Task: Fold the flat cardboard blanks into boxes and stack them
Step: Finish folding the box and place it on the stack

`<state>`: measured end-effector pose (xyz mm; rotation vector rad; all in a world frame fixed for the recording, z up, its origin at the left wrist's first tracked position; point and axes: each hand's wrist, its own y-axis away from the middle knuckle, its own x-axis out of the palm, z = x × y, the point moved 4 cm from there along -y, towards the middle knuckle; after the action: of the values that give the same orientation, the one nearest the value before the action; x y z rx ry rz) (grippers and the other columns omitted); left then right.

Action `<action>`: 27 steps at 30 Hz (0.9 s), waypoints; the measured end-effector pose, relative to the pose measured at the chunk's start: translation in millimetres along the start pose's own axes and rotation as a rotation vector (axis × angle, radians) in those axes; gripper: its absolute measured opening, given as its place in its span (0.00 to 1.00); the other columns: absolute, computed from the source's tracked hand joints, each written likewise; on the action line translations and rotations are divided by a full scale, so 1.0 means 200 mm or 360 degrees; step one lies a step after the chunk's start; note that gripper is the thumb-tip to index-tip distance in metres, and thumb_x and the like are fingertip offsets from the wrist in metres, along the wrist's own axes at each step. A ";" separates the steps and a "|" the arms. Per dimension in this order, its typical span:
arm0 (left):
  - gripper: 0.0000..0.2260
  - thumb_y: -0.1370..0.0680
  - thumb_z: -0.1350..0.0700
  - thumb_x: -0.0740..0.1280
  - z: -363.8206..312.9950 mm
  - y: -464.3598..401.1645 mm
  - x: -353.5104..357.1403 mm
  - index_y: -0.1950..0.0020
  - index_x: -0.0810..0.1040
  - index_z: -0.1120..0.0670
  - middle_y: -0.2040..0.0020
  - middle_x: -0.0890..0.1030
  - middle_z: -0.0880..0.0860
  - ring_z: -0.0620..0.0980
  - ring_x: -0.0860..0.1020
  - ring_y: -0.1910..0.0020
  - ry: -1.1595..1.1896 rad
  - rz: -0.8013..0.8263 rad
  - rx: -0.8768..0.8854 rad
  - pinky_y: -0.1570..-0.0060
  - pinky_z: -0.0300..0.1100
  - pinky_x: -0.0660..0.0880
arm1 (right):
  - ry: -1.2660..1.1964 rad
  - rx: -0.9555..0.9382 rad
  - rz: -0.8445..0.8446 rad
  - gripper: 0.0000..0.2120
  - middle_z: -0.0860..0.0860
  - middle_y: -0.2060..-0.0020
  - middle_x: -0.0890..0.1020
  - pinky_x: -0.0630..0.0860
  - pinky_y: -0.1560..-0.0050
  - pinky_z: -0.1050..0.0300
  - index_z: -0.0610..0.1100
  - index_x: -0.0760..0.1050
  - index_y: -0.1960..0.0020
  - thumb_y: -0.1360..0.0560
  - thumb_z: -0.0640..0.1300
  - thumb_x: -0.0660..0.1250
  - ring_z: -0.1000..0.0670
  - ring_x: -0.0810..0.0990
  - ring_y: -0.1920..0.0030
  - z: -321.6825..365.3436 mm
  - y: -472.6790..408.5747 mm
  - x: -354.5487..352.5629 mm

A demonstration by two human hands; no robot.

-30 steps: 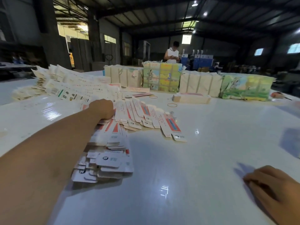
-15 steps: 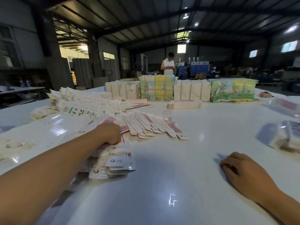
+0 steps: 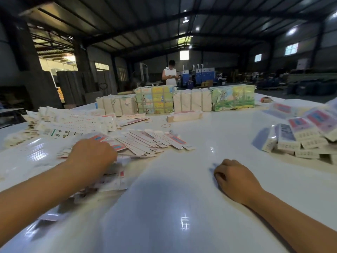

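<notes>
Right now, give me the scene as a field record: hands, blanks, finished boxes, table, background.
left hand: on the fanned flat blanks, grip hidden from view
right hand: fingers loosely curled, resting on the table, holds nothing
folded boxes: heaped at the right edge
wrapped bundles: row at the far side
rubber band: loose, past the blanks
person: standing behind the table

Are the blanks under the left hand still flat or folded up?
Flat. The blanks lie fanned on the table, overlapping; the left hand rests on them.
</notes>
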<state>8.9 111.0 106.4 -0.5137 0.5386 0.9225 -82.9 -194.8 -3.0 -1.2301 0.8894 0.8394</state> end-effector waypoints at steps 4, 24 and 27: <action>0.10 0.32 0.60 0.70 -0.11 0.08 -0.34 0.52 0.77 0.53 0.66 0.78 0.49 0.50 0.70 0.71 0.0292 -0.0824 -0.0066 0.78 0.37 0.57 | -0.0455 0.0196 -0.0065 0.13 0.45 0.59 0.79 0.70 0.54 0.52 0.41 0.78 0.59 0.20 0.44 0.59 0.44 0.76 0.56 -0.04 -0.01 -0.02; 0.16 0.25 0.51 0.64 -0.71 -0.14 -0.16 0.37 0.74 0.46 0.49 0.79 0.45 0.48 0.77 0.52 0.1276 -0.0832 0.0480 0.61 0.38 0.70 | -0.2931 0.1160 0.0319 0.18 0.37 0.59 0.84 0.78 0.78 0.54 0.36 0.75 0.48 0.34 0.45 0.60 0.41 0.84 0.68 -0.20 0.02 -0.09; 0.21 0.30 0.44 0.61 -0.69 -0.12 -0.18 0.39 0.77 0.47 0.47 0.81 0.48 0.52 0.79 0.51 0.1540 -0.0923 0.0404 0.54 0.45 0.74 | -0.2749 0.1115 0.0249 0.06 0.41 0.63 0.84 0.78 0.77 0.50 0.41 0.72 0.55 0.27 0.38 0.56 0.40 0.84 0.65 -0.18 0.01 -0.07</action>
<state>-17.2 -8.9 30.5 -0.8191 1.2736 -0.0098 -93.7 -231.0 5.0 0.3724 -0.2156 1.1669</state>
